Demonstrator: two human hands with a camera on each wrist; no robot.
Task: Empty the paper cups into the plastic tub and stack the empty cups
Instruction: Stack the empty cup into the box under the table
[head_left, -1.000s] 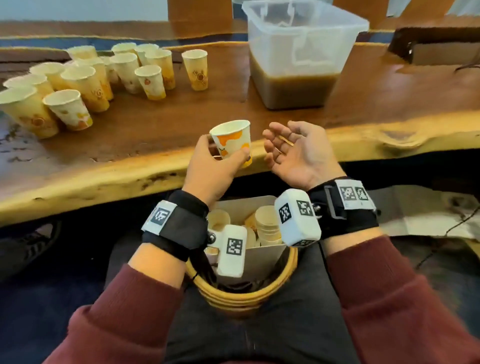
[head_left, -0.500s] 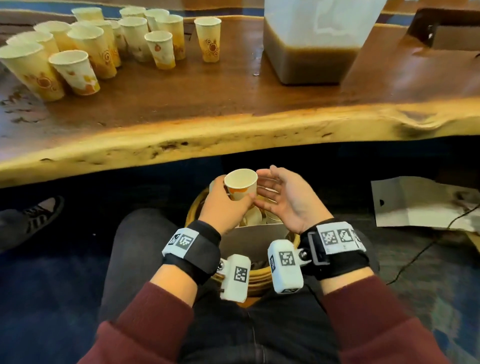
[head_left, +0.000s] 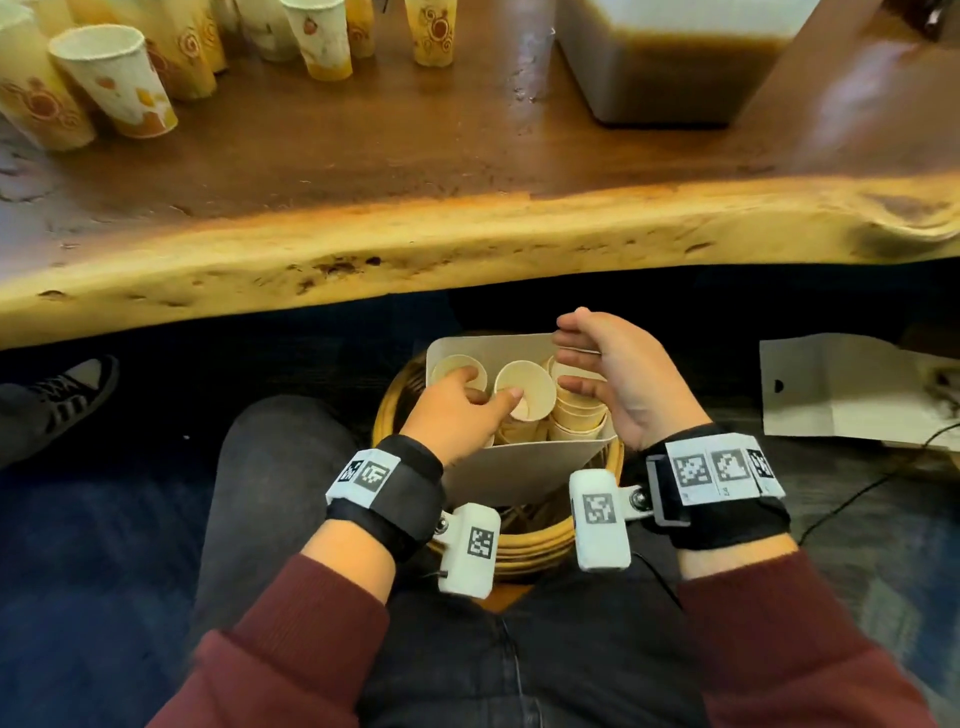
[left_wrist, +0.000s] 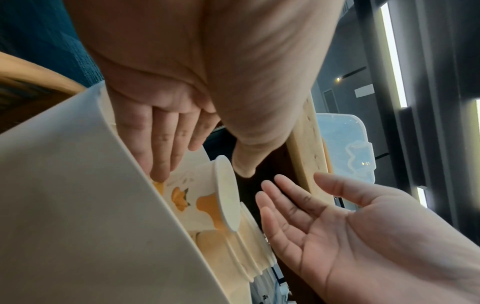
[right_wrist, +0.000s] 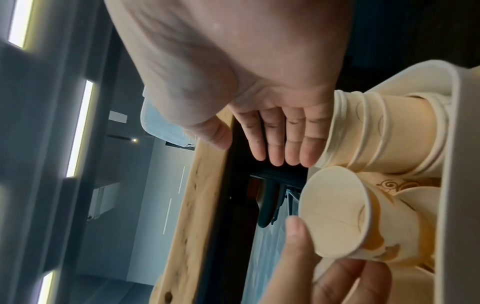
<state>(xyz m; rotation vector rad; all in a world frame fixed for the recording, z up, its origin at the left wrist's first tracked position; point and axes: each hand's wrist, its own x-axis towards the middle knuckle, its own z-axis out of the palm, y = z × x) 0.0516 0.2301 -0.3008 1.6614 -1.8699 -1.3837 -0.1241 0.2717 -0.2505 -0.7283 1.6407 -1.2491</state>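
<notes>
An empty paper cup (head_left: 524, 395) with an orange print sits tilted in the white box (head_left: 509, 467) on my lap. My left hand (head_left: 483, 400) holds the cup between thumb and fingers; in the left wrist view the fingers (left_wrist: 161, 148) lie between the cup (left_wrist: 207, 197) and the box wall. Just right of it is a stack of empty cups (head_left: 579, 415). My right hand (head_left: 587, 364) hovers open beside that stack (right_wrist: 384, 133), holding nothing. The plastic tub (head_left: 670, 67) with brown liquid stands on the table at the far right.
Several full cups (head_left: 114, 78) stand at the table's far left. The thick wooden table edge (head_left: 467, 228) overhangs my hands. The box sits in a wicker basket (head_left: 530, 545) between my legs. A white paper bag (head_left: 841, 389) lies on the floor to the right, and a shoe (head_left: 72, 395) to the left.
My left hand has carried the cup down from table height into the box on my lap. My right hand came down alongside it, still open.
</notes>
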